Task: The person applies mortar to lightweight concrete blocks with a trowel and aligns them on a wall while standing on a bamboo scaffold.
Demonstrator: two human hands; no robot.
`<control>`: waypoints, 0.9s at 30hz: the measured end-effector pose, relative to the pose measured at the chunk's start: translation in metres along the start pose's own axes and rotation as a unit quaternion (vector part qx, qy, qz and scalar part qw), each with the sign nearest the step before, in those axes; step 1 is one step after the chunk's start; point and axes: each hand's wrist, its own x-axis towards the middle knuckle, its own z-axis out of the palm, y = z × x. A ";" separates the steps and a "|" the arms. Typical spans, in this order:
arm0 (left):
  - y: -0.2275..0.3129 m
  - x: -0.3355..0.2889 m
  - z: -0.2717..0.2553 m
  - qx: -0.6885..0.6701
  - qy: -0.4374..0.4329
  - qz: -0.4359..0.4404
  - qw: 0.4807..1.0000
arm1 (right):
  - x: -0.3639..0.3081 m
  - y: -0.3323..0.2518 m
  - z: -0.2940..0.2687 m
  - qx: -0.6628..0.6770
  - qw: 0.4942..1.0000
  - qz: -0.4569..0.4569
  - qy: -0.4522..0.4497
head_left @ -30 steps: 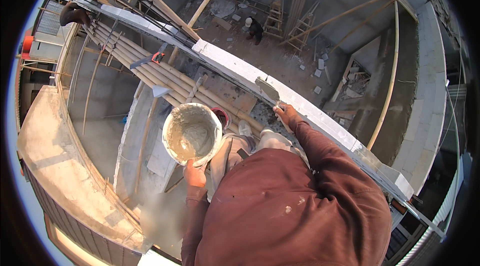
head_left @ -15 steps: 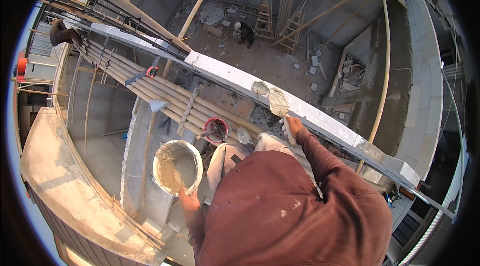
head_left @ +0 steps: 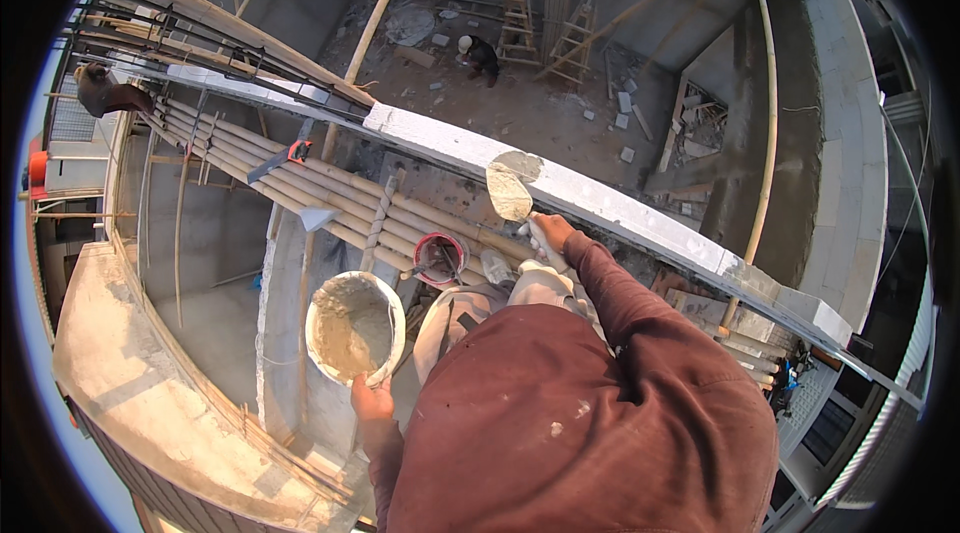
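Right hand (head_left: 552,233) is closed on the trowel (head_left: 509,195) handle. Blade sits ahead of the fist and to its left, mortar on it, at the near edge of the wall (head_left: 625,208) top. Can't tell from here if it's touching. Wet patch (head_left: 525,164) on the wall right beside the blade. Left hand (head_left: 372,399) grips the bucket (head_left: 399,325) at its near rim. Bucket's just ahead of that hand, mortar inside, well apart from the trowel. Red pail (head_left: 462,256) between them, by the poles (head_left: 335,195). Saw (head_left: 270,167) lies across those.
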 end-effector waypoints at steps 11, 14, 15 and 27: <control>0.099 0.027 0.009 -0.480 0.015 -0.248 0.841 | 0.035 -0.030 0.002 -0.028 0.988 0.111 -0.100; 0.042 0.040 -0.016 -0.155 -0.043 -0.064 0.985 | 0.029 -0.015 0.036 -0.060 0.988 0.088 -0.111; 0.034 0.045 -0.020 -0.096 -0.054 -0.028 0.993 | 0.025 -0.009 0.039 -0.069 0.990 0.068 -0.100; 0.109 0.039 -0.012 0.305 -0.102 0.053 0.946 | -0.043 0.040 -0.012 -0.506 0.834 -0.084 0.205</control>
